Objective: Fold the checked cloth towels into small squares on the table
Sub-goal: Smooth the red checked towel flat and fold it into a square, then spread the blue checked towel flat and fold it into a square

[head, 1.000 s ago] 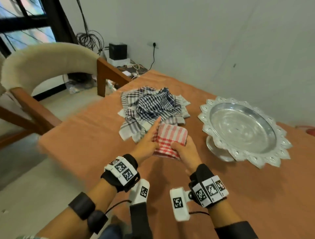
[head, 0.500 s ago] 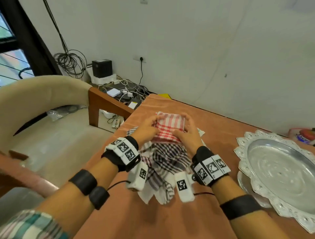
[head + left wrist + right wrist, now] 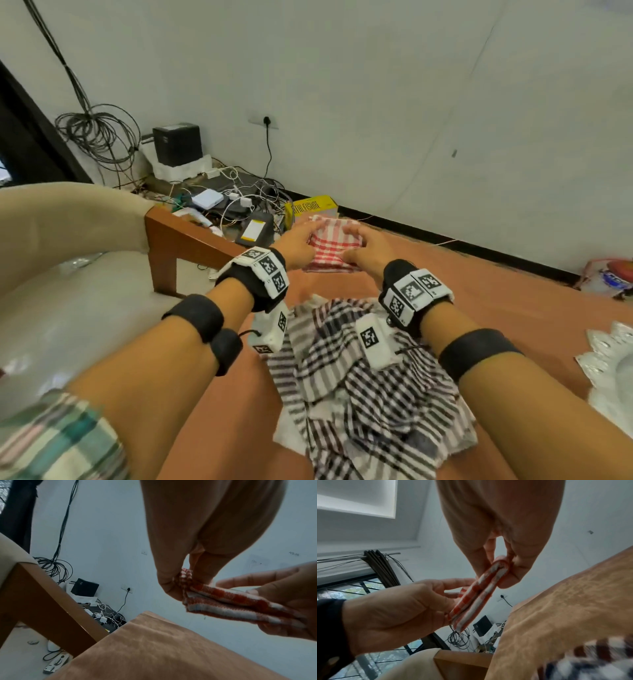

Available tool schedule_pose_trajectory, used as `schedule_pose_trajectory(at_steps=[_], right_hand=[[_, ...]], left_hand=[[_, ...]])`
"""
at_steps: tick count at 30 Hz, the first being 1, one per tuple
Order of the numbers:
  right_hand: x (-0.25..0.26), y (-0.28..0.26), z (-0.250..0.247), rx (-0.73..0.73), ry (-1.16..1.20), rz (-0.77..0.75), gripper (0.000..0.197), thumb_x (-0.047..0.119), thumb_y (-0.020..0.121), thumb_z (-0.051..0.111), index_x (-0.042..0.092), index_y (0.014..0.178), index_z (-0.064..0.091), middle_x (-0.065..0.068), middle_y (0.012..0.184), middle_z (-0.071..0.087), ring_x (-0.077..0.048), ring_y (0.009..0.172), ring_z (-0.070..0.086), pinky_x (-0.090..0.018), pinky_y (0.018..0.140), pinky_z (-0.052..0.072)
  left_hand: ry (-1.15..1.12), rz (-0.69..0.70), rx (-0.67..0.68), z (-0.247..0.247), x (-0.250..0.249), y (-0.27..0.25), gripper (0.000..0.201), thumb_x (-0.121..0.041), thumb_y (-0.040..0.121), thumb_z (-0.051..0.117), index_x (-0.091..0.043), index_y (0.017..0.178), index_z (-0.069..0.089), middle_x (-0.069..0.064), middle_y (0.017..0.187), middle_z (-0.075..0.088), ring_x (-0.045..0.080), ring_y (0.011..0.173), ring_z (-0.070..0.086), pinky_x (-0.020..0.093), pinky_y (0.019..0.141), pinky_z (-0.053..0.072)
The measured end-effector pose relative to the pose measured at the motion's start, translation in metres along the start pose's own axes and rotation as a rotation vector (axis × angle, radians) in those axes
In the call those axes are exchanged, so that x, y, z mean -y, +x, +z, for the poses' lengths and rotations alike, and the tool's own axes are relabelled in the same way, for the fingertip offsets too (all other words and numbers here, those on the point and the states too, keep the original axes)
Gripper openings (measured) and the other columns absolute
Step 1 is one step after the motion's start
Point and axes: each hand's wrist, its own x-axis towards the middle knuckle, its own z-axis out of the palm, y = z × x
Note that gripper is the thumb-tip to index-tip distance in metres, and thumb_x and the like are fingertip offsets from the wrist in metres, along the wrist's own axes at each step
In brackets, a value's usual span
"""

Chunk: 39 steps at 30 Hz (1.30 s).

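Right now, the left hand (image 3: 297,246) and the right hand (image 3: 368,254) are both gripping a folded red checked towel (image 3: 330,247), holding it up off the table (image 3: 513,308). The left grip is pinching the towel's left edge, thumb below and fingers (image 3: 167,582) curled over the top. The right grip is pinching the opposite edge the same way, thumb (image 3: 513,574) pressing against the fold. In both wrist views the towel is showing as a thick stack of several layers, clear of the brown tabletop beneath it.

Just behind the 2 grips, toward the person, a loose pile of dark checked towels (image 3: 370,387) is lying crumpled on the table, partly under the wrists. Far off to the right of the right grip, the scalloped edge of a silver tray (image 3: 613,370) is peeking in at the frame's border. To the left of the left grip, a cream armchair (image 3: 68,240) with a wooden arm is standing beside the table. Beyond the grips, on the floor by the white wall (image 3: 376,102), a tangle of cables and chargers (image 3: 233,202), a black box (image 3: 177,144) and a yellow carton (image 3: 313,205) are sitting together.
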Motion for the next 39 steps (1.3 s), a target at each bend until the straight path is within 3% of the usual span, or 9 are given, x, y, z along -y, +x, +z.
schedule_pose_trajectory(at_steps=[3, 9, 13, 22, 29, 32, 34, 36, 39], right_hand=[[-0.006, 0.047, 0.014, -0.004, -0.057, 0.03, 0.063, -0.012, 0.08, 0.059, 0.008, 0.136, 0.041, -0.016, 0.134, 0.046, -0.02, 0.099, 0.049, -0.031, 0.077, 0.049], [-0.034, 0.123, 0.037, 0.005, -0.155, 0.072, 0.069, -0.015, 0.078, 0.056, 0.008, 0.14, 0.036, -0.016, 0.134, 0.046, -0.023, 0.104, 0.05, -0.032, 0.083, 0.049], [-0.05, 0.168, 0.046, -0.025, -0.173, 0.084, 0.067, -0.016, 0.081, 0.05, 0.01, 0.14, 0.035, -0.013, 0.121, 0.053, -0.019, 0.094, 0.051, -0.025, 0.07, 0.046], [-0.084, 0.208, 0.05, -0.107, -0.452, -0.012, 0.057, -0.007, 0.08, 0.053, 0.005, 0.135, 0.044, -0.016, 0.132, 0.052, -0.03, 0.118, 0.051, -0.035, 0.101, 0.041], [-0.1, 0.222, 0.051, -0.114, -0.475, -0.035, 0.06, -0.002, 0.078, 0.052, 0.013, 0.135, 0.042, -0.015, 0.12, 0.059, -0.033, 0.107, 0.056, -0.044, 0.094, 0.048], [-0.1, 0.226, 0.047, -0.078, -0.763, 0.04, 0.057, 0.019, 0.085, 0.054, 0.017, 0.139, 0.035, -0.019, 0.129, 0.048, -0.035, 0.116, 0.047, -0.041, 0.099, 0.041], [-0.095, 0.219, 0.046, -0.07, -0.953, 0.093, 0.059, 0.033, 0.089, 0.049, 0.022, 0.142, 0.027, -0.019, 0.144, 0.029, -0.038, 0.129, 0.031, -0.046, 0.105, 0.031], [-0.097, 0.214, 0.045, -0.007, -1.096, 0.088, 0.062, 0.045, 0.093, 0.037, 0.024, 0.147, 0.013, -0.007, 0.157, 0.003, -0.034, 0.142, 0.007, -0.054, 0.111, 0.015], [-0.101, 0.215, 0.038, 0.126, -1.141, 0.108, 0.063, 0.049, 0.096, 0.026, 0.024, 0.149, 0.003, 0.004, 0.158, -0.007, -0.025, 0.145, -0.005, -0.057, 0.112, 0.004]], left_hand=[[-0.022, -0.002, -0.011, -0.005, 0.025, 0.05, 0.062, 0.008, 0.084, 0.04, -0.018, 0.14, 0.036, 0.014, 0.141, 0.041, 0.032, 0.116, 0.052, 0.043, 0.096, 0.047], [0.056, -0.045, -0.062, 0.005, 0.059, 0.124, 0.055, 0.005, 0.085, 0.042, -0.008, 0.138, 0.036, 0.015, 0.138, 0.044, 0.029, 0.124, 0.045, 0.031, 0.101, 0.037], [0.17, -0.027, -0.049, 0.004, 0.066, 0.163, 0.051, 0.004, 0.086, 0.042, -0.005, 0.137, 0.037, 0.018, 0.137, 0.045, 0.031, 0.125, 0.045, 0.035, 0.104, 0.036], [0.445, -0.003, 0.061, 0.013, 0.086, 0.207, 0.044, 0.0, 0.09, 0.039, -0.002, 0.134, 0.038, 0.022, 0.135, 0.041, 0.035, 0.124, 0.041, 0.036, 0.101, 0.037], [0.574, 0.031, 0.027, 0.017, 0.089, 0.216, 0.045, -0.004, 0.089, 0.043, -0.006, 0.134, 0.039, 0.022, 0.134, 0.034, 0.037, 0.122, 0.039, 0.038, 0.104, 0.034], [0.686, 0.003, -0.01, 0.022, 0.094, 0.212, 0.043, -0.008, 0.09, 0.043, -0.008, 0.133, 0.04, 0.022, 0.143, 0.024, 0.039, 0.13, 0.026, 0.044, 0.106, 0.029], [0.764, 0.052, -0.067, 0.029, 0.102, 0.21, 0.045, -0.012, 0.094, 0.038, -0.009, 0.139, 0.033, 0.014, 0.155, 0.006, 0.036, 0.14, 0.011, 0.049, 0.112, 0.018], [0.826, 0.11, -0.015, 0.032, 0.11, 0.211, 0.054, -0.02, 0.096, 0.034, -0.011, 0.146, 0.016, 0.005, 0.157, -0.004, 0.027, 0.144, -0.004, 0.05, 0.115, 0.005], [0.868, 0.075, 0.118, 0.029, 0.117, 0.213, 0.069, -0.031, 0.093, 0.039, -0.011, 0.148, 0.002, 0.005, 0.157, -0.007, 0.02, 0.145, -0.009, 0.048, 0.116, -0.001]])
